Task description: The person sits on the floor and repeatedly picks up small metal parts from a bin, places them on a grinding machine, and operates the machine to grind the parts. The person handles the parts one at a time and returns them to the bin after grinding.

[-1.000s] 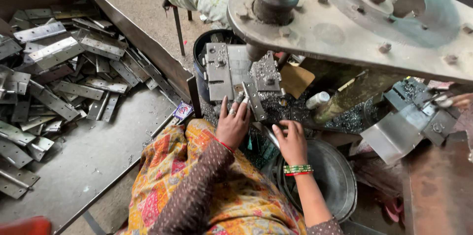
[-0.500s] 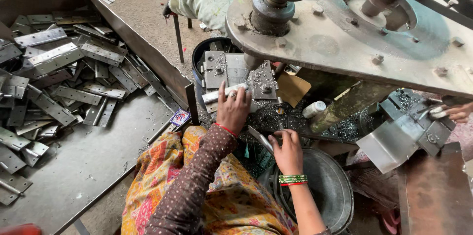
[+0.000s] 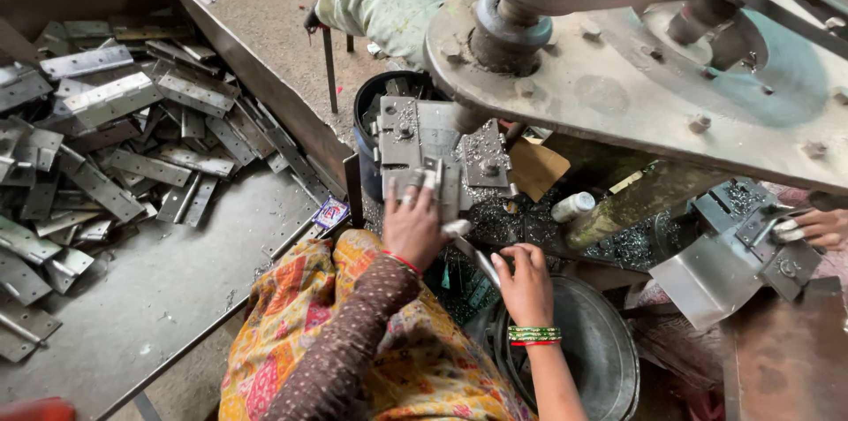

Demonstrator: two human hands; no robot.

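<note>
Your left hand (image 3: 412, 225) is pressing a hinge (image 3: 430, 181) into the jig (image 3: 442, 149) under the drill head (image 3: 618, 68), fingers spread flat over it and pinning it in place. Your right hand (image 3: 526, 284) is hovering just beside, fingers loosely curled over a small metal piece (image 3: 468, 244); whether it is gripping that piece, you cannot tell from here. It looks like the seating step, and the next move is likely calling for fingers clear of the spindle. The tray (image 3: 177, 297) on the left is holding a heap of hinges (image 3: 106, 138). The pan (image 3: 601, 350) below your right wrist is looking mostly bare. Metal chips (image 3: 636, 244) are littering the bed. Another person's hand (image 3: 821, 227) is working at the far right.
</note>
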